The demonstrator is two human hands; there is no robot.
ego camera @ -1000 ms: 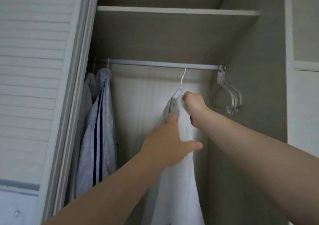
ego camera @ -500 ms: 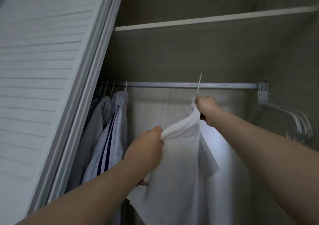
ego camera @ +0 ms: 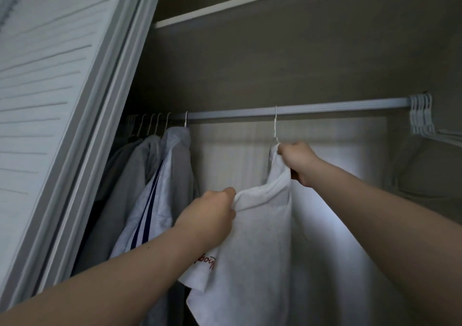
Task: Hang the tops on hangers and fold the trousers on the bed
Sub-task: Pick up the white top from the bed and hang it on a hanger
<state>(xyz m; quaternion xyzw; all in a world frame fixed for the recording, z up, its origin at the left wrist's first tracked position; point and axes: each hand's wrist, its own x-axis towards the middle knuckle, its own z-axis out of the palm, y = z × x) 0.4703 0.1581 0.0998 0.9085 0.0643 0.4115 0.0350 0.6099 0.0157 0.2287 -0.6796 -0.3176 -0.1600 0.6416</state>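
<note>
Open wardrobe: louvred sliding door [ego camera: 50, 101] standing at left, clothes rail [ego camera: 325, 109] running across under a shelf.

Grey and navy-striped tops [ego camera: 155, 200] are hanging bunched at the rail's left end. The left hand [ego camera: 210, 215] is gripping a gathered fold of the white T-shirt [ego camera: 262, 250] and drawing it leftward. The shirt is hanging mid-rail from a wire hanger [ego camera: 275, 123]. The right hand [ego camera: 297, 160] is clenching the collar just below the hook. Spare white hangers [ego camera: 422, 118] are clustering far right. The fabric is looking light, soft and limp, likely slipping on thin wire. It is probably best held at the shoulder seams, steadying the neck.
</note>
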